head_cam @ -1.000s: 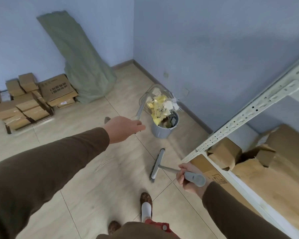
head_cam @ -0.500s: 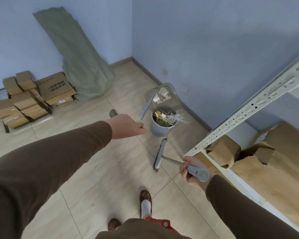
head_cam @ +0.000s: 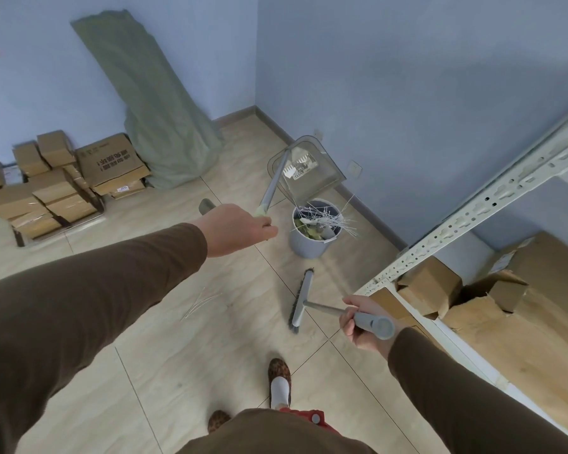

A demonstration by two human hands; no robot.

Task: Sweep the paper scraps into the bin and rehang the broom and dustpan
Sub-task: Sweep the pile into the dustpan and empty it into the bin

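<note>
My left hand [head_cam: 235, 229] grips the grey handle of a clear dustpan [head_cam: 309, 170]. The pan is held tipped above a small grey bin [head_cam: 309, 245] by the wall. White paper strips and yellowish scraps [head_cam: 322, 219] stick out of the bin's top. The pan looks empty apart from its label. My right hand [head_cam: 363, 324] grips the top of the grey broom handle. The broom head [head_cam: 302, 301] rests on the tiled floor just in front of the bin. A few thin white strips [head_cam: 200, 303] lie on the floor below my left arm.
A white metal shelf rack [head_cam: 492, 198] with cardboard boxes [head_cam: 430, 286] stands close on the right. Stacked cardboard boxes [head_cam: 63, 181] and a leaning green sack [head_cam: 151, 99] sit along the far wall at left. My feet [head_cam: 277, 385] are on open tiled floor.
The yellow and white scraps slid out of the dustpan into the bin. My left hand lifted the pan higher above the bin. The broom stayed put.
</note>
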